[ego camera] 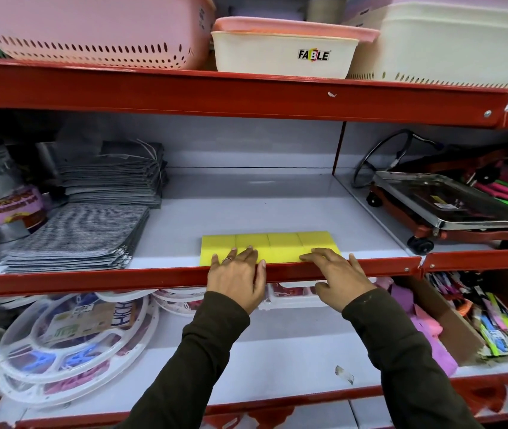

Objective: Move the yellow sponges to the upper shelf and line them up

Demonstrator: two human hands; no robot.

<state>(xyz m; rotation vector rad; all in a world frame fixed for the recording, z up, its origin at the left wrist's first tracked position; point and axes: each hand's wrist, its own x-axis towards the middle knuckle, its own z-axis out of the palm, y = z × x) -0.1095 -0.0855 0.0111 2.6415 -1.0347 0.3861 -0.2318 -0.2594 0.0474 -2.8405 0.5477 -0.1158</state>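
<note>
Several yellow sponges (266,244) lie flat side by side in one row near the front edge of the middle shelf (246,205). My left hand (236,275) reaches over the red shelf lip, fingers spread and resting on the left sponges. My right hand (338,275) does the same, fingertips flat on the right end of the row. Neither hand grips anything. The sponges' front edges are hidden behind my fingers and the lip.
Stacks of grey cloths (91,224) lie left of the sponges, and a red wheeled trolley with a steel top (451,209) stands to the right. Baskets and a white tub (283,54) fill the shelf above. Round plastic racks (70,342) and packaged goods (494,329) sit on the shelf below.
</note>
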